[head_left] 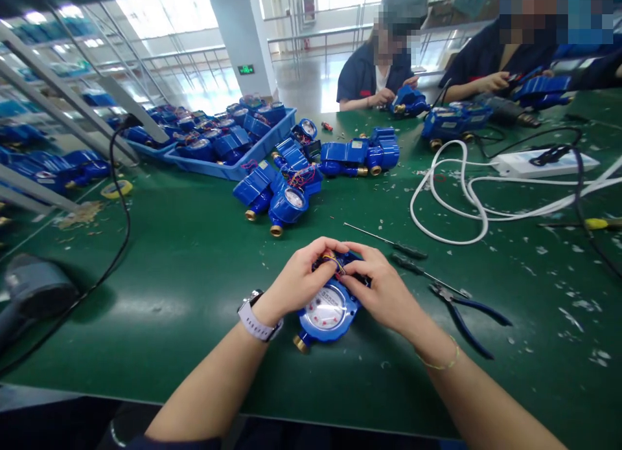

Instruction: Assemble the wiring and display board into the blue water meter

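Observation:
A blue water meter [326,311] with a round white dial and a brass threaded end lies on the green table in front of me. My left hand [311,272] curls over its far left side, thumb and fingers closed on thin coloured wires [335,261] at the meter's open housing. From the right, my right hand [372,281] pinches at the same wires, its fingertips close to the left thumb. The inside of the housing is mostly hidden by my fingers. Two screwdrivers [411,250] and blue-handled pliers [466,311] lie right of my right hand.
Several blue meters [291,204] lie beyond my hands, before a full blue crate [247,168]. A white power strip [541,164] with looped cable is at right. A dark heat gun [36,291] and black cord sit left. Two people work across the table [184,243].

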Motion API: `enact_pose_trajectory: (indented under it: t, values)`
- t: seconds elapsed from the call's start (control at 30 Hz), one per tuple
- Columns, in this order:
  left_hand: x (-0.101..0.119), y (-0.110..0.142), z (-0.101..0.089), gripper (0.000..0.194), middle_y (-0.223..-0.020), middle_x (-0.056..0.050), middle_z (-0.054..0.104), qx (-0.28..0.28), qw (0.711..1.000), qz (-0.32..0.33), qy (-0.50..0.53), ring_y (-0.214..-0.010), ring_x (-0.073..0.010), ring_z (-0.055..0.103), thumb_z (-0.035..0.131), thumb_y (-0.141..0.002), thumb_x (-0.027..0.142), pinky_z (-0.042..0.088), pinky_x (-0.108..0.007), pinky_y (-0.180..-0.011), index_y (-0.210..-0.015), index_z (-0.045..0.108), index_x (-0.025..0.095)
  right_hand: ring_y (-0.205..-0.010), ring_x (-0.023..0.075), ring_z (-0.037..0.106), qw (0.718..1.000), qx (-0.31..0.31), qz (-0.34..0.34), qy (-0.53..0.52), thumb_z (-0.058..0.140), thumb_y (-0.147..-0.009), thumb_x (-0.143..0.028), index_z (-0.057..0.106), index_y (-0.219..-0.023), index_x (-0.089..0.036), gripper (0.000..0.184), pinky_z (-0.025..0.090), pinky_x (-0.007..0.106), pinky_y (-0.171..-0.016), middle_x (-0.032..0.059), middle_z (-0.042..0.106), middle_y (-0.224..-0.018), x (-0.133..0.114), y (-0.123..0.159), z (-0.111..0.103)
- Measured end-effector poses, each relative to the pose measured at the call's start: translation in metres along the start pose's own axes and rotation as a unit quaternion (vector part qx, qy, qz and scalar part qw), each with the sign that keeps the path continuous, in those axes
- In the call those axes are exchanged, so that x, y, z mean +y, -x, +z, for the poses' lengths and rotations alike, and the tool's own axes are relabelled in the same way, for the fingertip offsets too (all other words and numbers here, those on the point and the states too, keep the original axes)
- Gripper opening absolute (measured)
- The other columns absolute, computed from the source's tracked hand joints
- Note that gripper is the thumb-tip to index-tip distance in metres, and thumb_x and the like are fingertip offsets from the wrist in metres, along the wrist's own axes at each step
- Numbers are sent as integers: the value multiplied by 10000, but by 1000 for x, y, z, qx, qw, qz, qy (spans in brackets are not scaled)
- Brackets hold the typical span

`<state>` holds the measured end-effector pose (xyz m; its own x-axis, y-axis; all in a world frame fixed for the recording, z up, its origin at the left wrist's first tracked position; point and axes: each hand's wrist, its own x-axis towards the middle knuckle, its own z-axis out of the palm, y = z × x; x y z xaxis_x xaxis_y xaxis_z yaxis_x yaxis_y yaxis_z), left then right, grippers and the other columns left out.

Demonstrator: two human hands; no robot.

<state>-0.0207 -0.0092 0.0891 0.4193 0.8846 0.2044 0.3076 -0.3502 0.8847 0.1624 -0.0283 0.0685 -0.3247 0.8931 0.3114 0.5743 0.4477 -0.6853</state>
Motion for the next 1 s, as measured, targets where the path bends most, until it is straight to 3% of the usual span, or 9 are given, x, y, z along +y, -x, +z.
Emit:
enact_pose_trajectory:
  t: [0.1, 0.23, 0.33, 0.47, 0.57, 0.67, 0.8, 1.0]
  values:
    - [0, 1, -6, 252, -931, -36, 669, 22, 993, 27, -110, -886, -193, 579, 520, -808, 110, 446, -352, -854, -1010, 654, 177, -1225, 289, 499, 998, 16, 33, -49, 601, -883, -210, 730, -799, -207, 154, 379, 509, -1020, 134, 581, -1291, 2, 5, -1]
    - [0, 2, -13, 131, -906, -32, 699, -30, 987, 57, -150, -879, -200, 582, 589, -831, 201, 438, -340, -821, -924, 681, 187, -1199, 295, 528, 990, 40, 71, -116, 607, -855, -291, 716, -790, -215, 149, 376, 504, -1013, 125, 587, -1285, 3, 8, 0]
    - [-3, 2, -13, 134, -833, -18, 687, -42, 993, 38, -106, -815, -175, 583, 564, -877, 253, 430, -308, -774, -820, 664, 184, -1177, 296, 543, 992, 51, 69, -97, 595, -852, -315, 701, -736, -213, 188, 383, 490, -999, 123, 608, -1252, -1, 7, 0]
    - [-13, 4, -9, 208, -752, 4, 627, -14, 999, -36, 33, -716, -137, 555, 526, -909, 329, 421, -266, -691, -816, 615, 166, -1057, 270, 604, 992, 81, 65, -71, 547, -878, -327, 656, -680, -213, 252, 428, 465, -945, 102, 662, -1143, -7, 3, -9]
    - [-19, 6, -7, 232, -717, 19, 566, 2, 993, -60, 100, -665, -113, 497, 528, -897, 358, 392, -242, -640, -795, 581, 156, -1037, 255, 615, 992, 111, 42, -48, 550, -884, -302, 672, -786, -213, 180, 446, 451, -937, 95, 672, -1121, -12, -3, -18]
    - [-20, 7, -5, 236, -677, 32, 524, 11, 989, -62, 130, -631, -102, 451, 512, -890, 347, 363, -232, -614, -773, 576, 153, -1082, 260, 599, 996, 87, -1, -8, 594, -865, -257, 695, -906, -206, 121, 438, 456, -963, 104, 669, -1138, -19, -11, -19]
    - [-20, 7, -2, 245, -628, 46, 489, 31, 988, -59, 140, -602, -98, 430, 510, -883, 330, 343, -231, -594, -716, 559, 158, -1075, 265, 591, 997, 40, -45, 41, 656, -821, -187, 703, -842, -195, 52, 438, 448, -956, 109, 686, -1080, -30, -20, -11]
    - [-19, 12, -2, 242, -641, 37, 531, 48, 996, -34, 71, -633, -105, 475, 501, -890, 275, 363, -235, -623, -683, 551, 161, -823, 208, 626, 999, -11, 32, -8, 584, -848, -178, 652, -795, -197, 88, 463, 353, -773, 34, 694, -853, -35, -26, -6]
